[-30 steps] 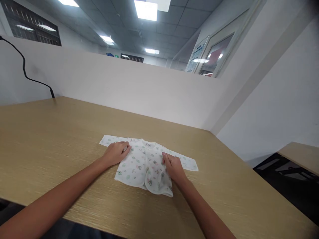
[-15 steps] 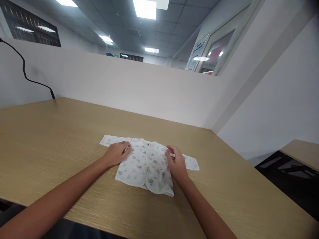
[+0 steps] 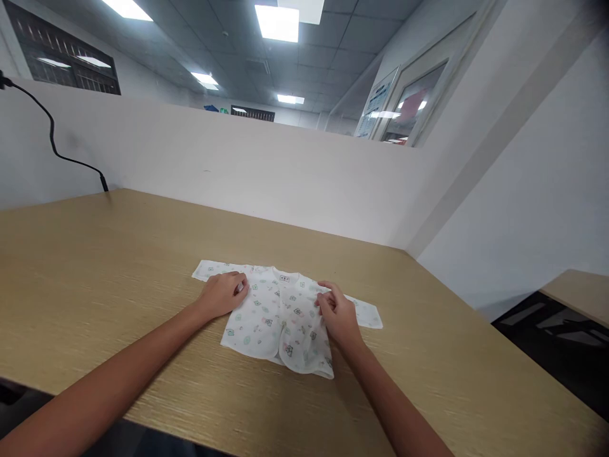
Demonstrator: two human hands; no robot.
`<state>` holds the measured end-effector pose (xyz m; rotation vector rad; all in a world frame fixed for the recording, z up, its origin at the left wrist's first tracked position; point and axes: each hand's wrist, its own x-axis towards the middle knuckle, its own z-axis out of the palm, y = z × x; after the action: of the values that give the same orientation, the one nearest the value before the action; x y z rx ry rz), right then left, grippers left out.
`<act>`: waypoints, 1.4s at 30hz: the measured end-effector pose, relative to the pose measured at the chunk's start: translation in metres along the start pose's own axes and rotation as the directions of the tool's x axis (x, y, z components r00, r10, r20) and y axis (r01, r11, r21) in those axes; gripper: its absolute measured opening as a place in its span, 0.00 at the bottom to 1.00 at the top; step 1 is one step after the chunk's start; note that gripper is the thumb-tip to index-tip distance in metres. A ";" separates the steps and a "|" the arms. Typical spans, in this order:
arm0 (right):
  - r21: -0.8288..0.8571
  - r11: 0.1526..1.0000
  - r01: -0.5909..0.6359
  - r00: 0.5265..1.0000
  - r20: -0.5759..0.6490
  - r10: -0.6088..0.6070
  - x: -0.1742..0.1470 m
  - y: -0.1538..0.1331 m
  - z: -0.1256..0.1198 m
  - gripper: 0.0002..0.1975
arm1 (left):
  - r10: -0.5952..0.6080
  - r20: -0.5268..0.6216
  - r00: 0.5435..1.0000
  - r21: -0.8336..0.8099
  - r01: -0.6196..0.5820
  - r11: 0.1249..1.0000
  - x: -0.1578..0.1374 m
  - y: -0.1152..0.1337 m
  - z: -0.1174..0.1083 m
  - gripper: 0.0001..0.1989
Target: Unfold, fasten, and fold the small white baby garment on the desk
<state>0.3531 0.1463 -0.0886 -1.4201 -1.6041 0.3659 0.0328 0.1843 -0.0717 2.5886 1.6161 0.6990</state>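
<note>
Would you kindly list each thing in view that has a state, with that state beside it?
Baby shirt: flat on the table, front up, sleeves spread out sideways.
Left hand: resting on the shirt's shoulder, fingers curled.
Right hand: fingertips pinching fabric at the other shoulder.
Black cable: hanging down the partition, its end at the table.
Table: bearing the shirt.

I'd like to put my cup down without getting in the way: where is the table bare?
Bare wood runs left of the baby shirt toward the black cable, and right of its sleeve to the table edge. Crowded only mid-table, where both hands rest on the shirt.
</note>
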 end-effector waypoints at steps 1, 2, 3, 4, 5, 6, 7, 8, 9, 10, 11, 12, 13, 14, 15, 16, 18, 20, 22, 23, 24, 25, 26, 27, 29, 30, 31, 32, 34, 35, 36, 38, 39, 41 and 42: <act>-0.015 1.000 0.022 1.000 0.007 -0.022 0.000 0.000 0.000 0.17 | 0.001 -0.002 1.000 0.002 -0.001 1.000 0.000 0.000 0.000 0.12; -0.031 0.999 0.042 0.999 0.009 -0.041 0.000 -0.001 0.000 0.16 | 0.003 -0.003 1.000 0.004 -0.003 1.000 0.000 0.000 0.000 0.12; -0.044 0.997 0.056 0.998 0.007 -0.056 0.000 0.000 0.000 0.16 | 0.004 -0.003 1.000 0.003 -0.004 1.000 0.000 0.000 0.000 0.11; -0.053 0.997 0.063 0.998 0.002 -0.063 -0.001 0.000 0.000 0.15 | 0.004 -0.003 1.000 0.001 -0.004 1.000 0.000 0.000 0.000 0.11; -0.058 0.996 0.067 0.998 -0.003 -0.067 -0.001 0.001 0.000 0.15 | 0.004 -0.003 1.000 -0.003 -0.004 1.000 0.000 0.000 0.000 0.11; -0.060 0.996 0.069 0.998 -0.005 -0.069 -0.001 0.002 0.000 0.14 | 0.003 -0.003 1.000 -0.007 -0.003 1.000 0.000 0.000 0.000 0.11; -0.060 0.996 0.071 0.997 0.002 -0.071 -0.001 0.003 -0.001 0.14 | 0.004 -0.004 1.000 -0.012 -0.004 1.000 0.000 -0.001 0.000 0.11; -0.060 0.995 0.075 0.997 0.016 -0.074 -0.001 0.004 -0.001 0.14 | 0.006 -0.005 1.000 -0.015 -0.006 1.000 0.000 -0.001 0.000 0.12; -0.062 0.995 0.081 0.996 0.035 -0.079 -0.001 0.005 -0.001 0.13 | 0.007 -0.008 1.000 -0.016 -0.007 1.000 0.000 0.000 0.000 0.12; -0.066 0.994 0.088 0.995 0.056 -0.085 -0.002 0.005 -0.001 0.13 | 0.009 -0.009 1.000 -0.016 -0.009 1.000 0.000 0.000 0.000 0.11; -0.071 0.993 0.097 0.993 0.077 -0.092 -0.002 0.006 -0.001 0.13 | 0.009 -0.010 1.000 -0.015 -0.009 1.000 0.000 0.000 0.000 0.11; -0.077 0.991 0.107 0.990 0.096 -0.099 -0.003 0.006 -0.001 0.14 | 0.009 -0.009 1.000 -0.014 -0.009 1.000 0.000 0.000 0.000 0.12; -0.083 0.990 0.117 0.988 0.113 -0.107 -0.003 0.005 -0.001 0.14 | 0.009 -0.008 1.000 -0.013 -0.009 1.000 0.000 0.000 0.000 0.12; -0.088 0.988 0.127 0.985 0.131 -0.115 -0.003 0.004 -0.001 0.14 | 0.008 -0.006 1.000 -0.011 -0.008 1.000 0.000 -0.001 0.000 0.12; -0.092 0.986 0.138 0.981 0.150 -0.123 -0.004 0.003 -0.001 0.14 | 0.008 -0.003 1.000 -0.008 -0.008 1.000 0.000 -0.001 0.000 0.12; -0.099 0.984 0.148 0.977 0.167 -0.130 -0.004 0.002 -0.001 0.14 | 0.008 0.000 1.000 -0.004 -0.008 1.000 0.000 -0.001 0.000 0.13; -0.127 0.977 0.171 0.970 0.197 -0.144 -0.005 0.000 -0.001 0.14 | 0.008 0.005 1.000 0.001 -0.008 1.000 0.000 0.000 0.000 0.13; -0.167 0.968 0.190 0.964 0.221 -0.151 -0.006 -0.001 -0.001 0.14 | 0.009 0.007 1.000 0.000 -0.009 1.000 0.000 0.000 0.000 0.13; -0.206 0.957 0.206 0.957 0.246 -0.153 -0.008 -0.002 -0.001 0.14 | 0.012 0.009 1.000 -0.002 -0.012 1.000 0.000 0.001 0.000 0.13; -0.222 0.951 0.213 0.953 0.259 -0.153 -0.008 -0.002 -0.002 0.14 | 0.014 0.011 1.000 -0.002 -0.014 1.000 0.000 0.001 0.000 0.13; -0.237 0.946 0.223 0.950 0.272 -0.156 -0.009 -0.003 -0.002 0.13 | 0.015 0.012 1.000 -0.001 -0.015 1.000 -0.001 0.002 0.000 0.14; -0.251 0.939 0.234 0.945 0.285 -0.160 -0.010 -0.004 -0.002 0.13 | 0.016 0.012 1.000 -0.001 -0.016 1.000 -0.001 0.002 0.000 0.14; -0.260 0.933 0.247 0.939 0.303 -0.164 -0.010 -0.005 -0.002 0.12 | 0.018 0.012 1.000 -0.002 -0.018 1.000 -0.001 0.002 0.000 0.14; -0.264 0.929 0.259 0.930 0.327 -0.167 -0.011 -0.007 -0.003 0.11 | 0.020 0.011 1.000 -0.003 -0.020 1.000 -0.001 0.002 0.000 0.14; -0.247 0.930 0.273 0.909 0.382 -0.166 -0.012 -0.010 -0.003 0.10 | 0.025 0.009 1.000 -0.009 -0.025 1.000 -0.001 0.002 0.000 0.14; -0.230 0.933 0.276 0.899 0.406 -0.166 -0.012 -0.011 -0.002 0.10 | 0.028 0.008 1.000 -0.011 -0.028 1.000 -0.001 0.001 0.000 0.14; -0.211 0.938 0.275 0.893 0.417 -0.168 -0.012 -0.012 -0.002 0.10 | 0.030 0.007 1.000 -0.013 -0.030 0.999 -0.002 0.002 0.000 0.14; -0.192 0.944 0.268 0.894 0.414 -0.170 -0.012 -0.012 -0.001 0.09 | 0.030 0.007 1.000 -0.015 -0.030 0.999 -0.002 0.002 0.000 0.14; -0.147 0.958 0.246 0.913 0.368 -0.178 -0.011 -0.009 -0.001 0.09 | 0.025 0.010 1.000 -0.020 -0.025 0.999 -0.001 0.002 0.000 0.14; -0.120 0.964 0.236 0.925 0.332 -0.185 -0.010 -0.006 -0.001 0.09 | 0.022 0.011 1.000 -0.022 -0.021 1.000 -0.001 0.002 0.001 0.14; -0.090 0.970 0.227 0.938 0.287 -0.193 -0.009 -0.004 -0.001 0.10 | 0.019 0.013 1.000 -0.023 -0.019 1.000 -0.001 0.002 0.001 0.14; -0.030 0.978 0.208 0.960 0.200 -0.198 -0.006 0.002 -0.003 0.12 | 0.020 0.015 1.000 -0.022 -0.020 1.000 -0.001 0.003 0.001 0.14; -0.004 0.979 0.202 0.967 0.161 -0.199 -0.005 0.005 -0.004 0.13 | 0.022 0.016 1.000 -0.022 -0.022 1.000 -0.001 0.003 0.001 0.14; 0.037 0.978 0.205 0.973 0.100 -0.208 -0.001 0.010 -0.006 0.15 | 0.025 0.022 0.999 -0.027 -0.025 0.999 -0.001 0.003 0.000 0.14; 0.055 0.975 0.214 0.973 0.077 -0.218 0.000 0.013 -0.006 0.16 | 0.023 0.027 0.999 -0.029 -0.023 0.999 -0.001 0.003 0.000 0.14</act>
<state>0.3661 0.1479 -0.0947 -1.1942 -1.7862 0.3348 0.0346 0.1819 -0.0719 2.5889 1.5593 0.6799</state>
